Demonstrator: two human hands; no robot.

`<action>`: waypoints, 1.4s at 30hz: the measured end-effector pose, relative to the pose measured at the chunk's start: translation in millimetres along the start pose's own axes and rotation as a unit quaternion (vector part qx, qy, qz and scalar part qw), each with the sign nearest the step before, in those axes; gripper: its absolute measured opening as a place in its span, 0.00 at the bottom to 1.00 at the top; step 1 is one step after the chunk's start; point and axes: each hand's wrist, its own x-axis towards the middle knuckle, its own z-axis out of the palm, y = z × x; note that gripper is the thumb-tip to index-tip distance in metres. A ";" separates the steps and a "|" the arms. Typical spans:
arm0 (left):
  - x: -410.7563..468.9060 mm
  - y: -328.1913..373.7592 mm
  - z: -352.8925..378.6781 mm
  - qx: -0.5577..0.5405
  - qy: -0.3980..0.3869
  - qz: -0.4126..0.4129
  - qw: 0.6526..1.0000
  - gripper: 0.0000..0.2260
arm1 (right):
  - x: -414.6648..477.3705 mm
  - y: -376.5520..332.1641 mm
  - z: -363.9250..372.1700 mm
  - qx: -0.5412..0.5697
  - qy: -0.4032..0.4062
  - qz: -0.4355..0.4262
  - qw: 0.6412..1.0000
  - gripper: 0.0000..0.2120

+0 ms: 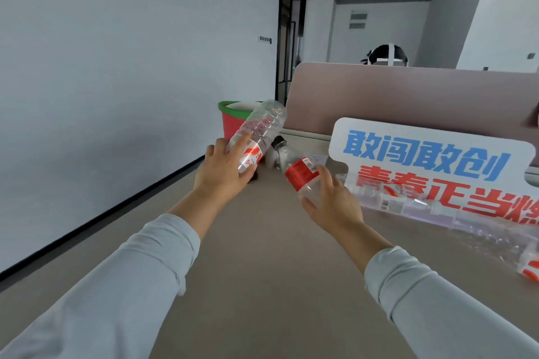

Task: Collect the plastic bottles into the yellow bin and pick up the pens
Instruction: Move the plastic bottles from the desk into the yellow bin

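Note:
My left hand point(224, 166) grips a clear plastic bottle point(262, 128) with a red and white label, tilted with its base pointing up and away. My right hand point(332, 201) holds a second clear bottle point(300, 172) with a red label, its neck pointing away to the left. More empty clear bottles point(408, 204) lie on the floor at the right, in front of the sign. No yellow bin and no pens show in this view.
A red bucket with a green rim point(233, 116) stands ahead by the white wall. A pink partition point(408, 96) and a white sign with blue and red characters point(431, 160) are at the right. Another person's head point(385, 57) shows behind the partition. Grey floor stretches below.

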 end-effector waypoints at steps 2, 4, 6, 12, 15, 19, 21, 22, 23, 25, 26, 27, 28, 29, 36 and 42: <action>-5.4 -26.2 -20.8 -0.004 0.018 -0.032 0.999 0.29 | 3.4 -31.3 11.1 0.023 -0.007 -0.030 0.999 0.35; -13.9 -58.1 -42.0 -0.007 0.042 -0.063 0.997 0.29 | 7.0 -66.7 25.1 0.039 -0.018 -0.058 0.997 0.35; -26.4 -93.6 -63.1 0.012 0.051 -0.101 0.993 0.29 | 10.7 -105.2 40.4 0.057 -0.032 -0.084 0.994 0.34; -73.9 -200.3 -112.7 0.098 0.028 -0.221 0.970 0.29 | 19.8 -225.0 92.5 0.094 -0.083 -0.176 0.977 0.35; -96.5 -246.2 -125.7 0.111 0.013 -0.279 0.954 0.29 | 22.1 -278.2 119.0 0.113 -0.103 -0.210 0.966 0.34; -120.0 -295.1 -132.6 0.120 0.007 -0.337 0.934 0.29 | 22.8 -333.1 158.9 0.127 -0.122 -0.251 0.952 0.33; -128.2 -314.7 -132.0 0.126 -0.010 -0.358 0.925 0.29 | 24.1 -353.3 179.8 0.137 -0.130 -0.264 0.946 0.34; -132.1 -323.6 -130.6 0.129 -0.020 -0.366 0.921 0.30 | 25.0 -361.5 190.0 0.138 -0.134 -0.268 0.944 0.34; -135.8 -331.9 -128.8 0.132 -0.029 -0.372 0.918 0.30 | 26.3 -368.4 200.1 0.132 -0.138 -0.271 0.944 0.34; -143.1 -346.3 -124.1 0.137 -0.043 -0.379 0.914 0.29 | 28.9 -378.3 219.2 0.097 -0.144 -0.260 0.950 0.33; -146.1 -352.7 -120.6 0.138 -0.050 -0.380 0.913 0.29 | 30.2 -381.8 227.5 0.073 -0.149 -0.247 0.955 0.33; -148.5 -358.0 -116.6 0.138 -0.059 -0.379 0.913 0.29 | 31.5 -384.3 234.1 0.051 -0.158 -0.232 0.958 0.33; -150.4 -362.6 -111.7 0.136 -0.067 -0.376 0.914 0.28 | 32.4 -386.2 239.2 0.034 -0.165 -0.222 0.960 0.32; -152.2 -366.2 -106.3 0.133 -0.076 -0.374 0.915 0.28 | 33.4 -387.6 242.9 0.023 -0.169 -0.219 0.961 0.31; -149.4 -375.3 -64.0 0.124 -0.107 -0.351 0.922 0.27 | 36.8 -383.8 245.6 0.046 -0.165 -0.239 0.956 0.23; -126.6 -375.4 -42.1 0.135 -0.203 -0.336 0.910 0.32 | 35.7 -375.4 239.2 0.048 -0.150 -0.255 0.954 0.23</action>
